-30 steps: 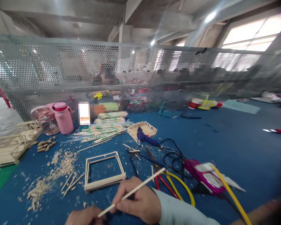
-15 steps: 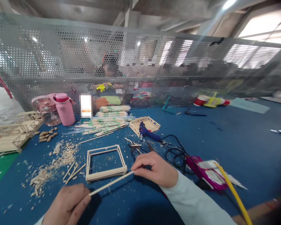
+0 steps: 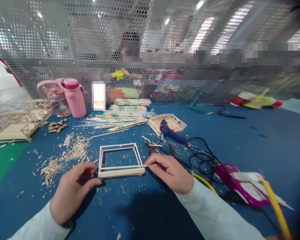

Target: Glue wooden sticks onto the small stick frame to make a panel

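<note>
A small rectangular frame of pale wooden sticks [image 3: 118,145] stands on the blue tabletop in front of me. My right hand [image 3: 171,171] pinches the right end of a thin wooden stick [image 3: 130,167] at the frame's near right corner. That stick runs along the frame's near side, seemingly resting on it or just above. By the near left corner is my left hand [image 3: 73,188], thumb and fingers apart with nothing between them. Whether its fingertips touch the frame I cannot tell.
Wood chips [image 3: 77,148] are strewn to the left. Bundled sticks [image 3: 130,115], a pink bottle [image 3: 75,100] and peanuts [image 3: 56,126] lie farther back. A blue glue gun [image 3: 173,135] leans on a wooden tray [image 3: 175,121], its cable coiled near a magenta tool [image 3: 230,176].
The stick has moved from in front of the frame to along its near side. My left hand has let go of the stick's left end. The view has tilted down.
</note>
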Demonstrator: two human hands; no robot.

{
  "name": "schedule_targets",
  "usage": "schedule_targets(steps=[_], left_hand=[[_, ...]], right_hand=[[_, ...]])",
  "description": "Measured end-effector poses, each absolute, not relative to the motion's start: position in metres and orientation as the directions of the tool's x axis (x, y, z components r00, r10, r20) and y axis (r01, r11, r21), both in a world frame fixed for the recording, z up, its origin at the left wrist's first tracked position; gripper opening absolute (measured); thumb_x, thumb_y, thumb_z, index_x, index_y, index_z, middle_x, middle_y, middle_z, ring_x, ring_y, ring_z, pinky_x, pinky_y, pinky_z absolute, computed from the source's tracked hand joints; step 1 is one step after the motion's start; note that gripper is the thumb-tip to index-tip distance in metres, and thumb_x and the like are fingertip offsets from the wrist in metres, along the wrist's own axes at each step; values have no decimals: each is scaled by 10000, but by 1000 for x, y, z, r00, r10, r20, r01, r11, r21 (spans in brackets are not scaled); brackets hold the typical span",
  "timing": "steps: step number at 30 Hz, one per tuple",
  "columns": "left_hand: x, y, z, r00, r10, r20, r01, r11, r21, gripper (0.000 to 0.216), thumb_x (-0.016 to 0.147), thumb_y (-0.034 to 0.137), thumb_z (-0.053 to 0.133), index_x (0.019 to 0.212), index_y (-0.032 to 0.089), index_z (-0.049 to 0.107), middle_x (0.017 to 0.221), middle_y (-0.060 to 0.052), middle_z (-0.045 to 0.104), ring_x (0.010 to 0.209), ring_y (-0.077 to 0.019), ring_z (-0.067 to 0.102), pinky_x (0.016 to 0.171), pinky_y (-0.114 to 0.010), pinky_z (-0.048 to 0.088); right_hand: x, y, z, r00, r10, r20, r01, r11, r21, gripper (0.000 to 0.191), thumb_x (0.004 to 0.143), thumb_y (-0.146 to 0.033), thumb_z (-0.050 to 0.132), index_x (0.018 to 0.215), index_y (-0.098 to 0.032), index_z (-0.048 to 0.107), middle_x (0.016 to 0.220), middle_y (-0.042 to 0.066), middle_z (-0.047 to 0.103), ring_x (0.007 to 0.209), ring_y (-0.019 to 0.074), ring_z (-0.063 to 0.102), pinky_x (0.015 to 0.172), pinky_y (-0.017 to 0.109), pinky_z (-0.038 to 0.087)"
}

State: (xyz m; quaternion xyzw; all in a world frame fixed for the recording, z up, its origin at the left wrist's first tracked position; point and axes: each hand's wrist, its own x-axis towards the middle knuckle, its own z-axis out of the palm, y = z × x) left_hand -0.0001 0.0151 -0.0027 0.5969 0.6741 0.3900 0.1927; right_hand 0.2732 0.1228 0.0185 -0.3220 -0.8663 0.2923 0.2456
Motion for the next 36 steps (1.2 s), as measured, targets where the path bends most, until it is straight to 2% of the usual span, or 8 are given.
schedule_targets(steps=[3, 9, 19, 30, 36], left_hand=[[5, 14, -3, -211, 958, 195, 633, -18, 774, 236, 678, 407, 640, 809, 211, 649, 638, 19, 674, 532, -126, 626, 537, -208, 516], [6, 13, -5, -233, 955, 184, 622, 0, 783, 236, 698, 408, 617, 808, 220, 707, 691, 1, 733, 579, -153, 668, 541, -213, 528], [8, 10, -7, -273, 951, 147, 577, 40, 815, 297, 697, 445, 612, 860, 215, 709, 699, 7, 737, 582, -161, 680, 544, -213, 546], [8, 9, -6, -262, 927, 268, 696, -10, 718, 282, 688, 491, 610, 784, 261, 741, 740, 11, 738, 597, -186, 697, 543, -220, 559], [6, 8, -10, -252, 922, 294, 722, -23, 692, 322, 695, 536, 595, 801, 269, 740, 755, 11, 738, 610, -197, 700, 526, -218, 557]], right_hand=[[273, 122, 16, -684, 683, 257, 401, 646, -650, 175, 832, -219, 444, 775, -179, 605, 682, 24, 622, 600, 122, 552, 564, 219, 400], [273, 125, 9, -690, 673, 264, 376, 646, -664, 169, 836, -212, 449, 798, -183, 611, 726, 34, 639, 658, 136, 583, 613, 232, 425], [268, 124, 11, -699, 669, 251, 365, 637, -679, 189, 833, -208, 446, 771, -177, 622, 737, 45, 650, 658, 137, 583, 600, 238, 431], [269, 120, 16, -672, 703, 231, 442, 632, -637, 123, 800, -200, 480, 714, -176, 564, 653, 10, 584, 579, 113, 512, 555, 221, 389], [270, 119, 16, -679, 668, 305, 407, 688, -601, 95, 775, -176, 521, 751, -165, 613, 690, 26, 612, 613, 124, 544, 584, 233, 412]])
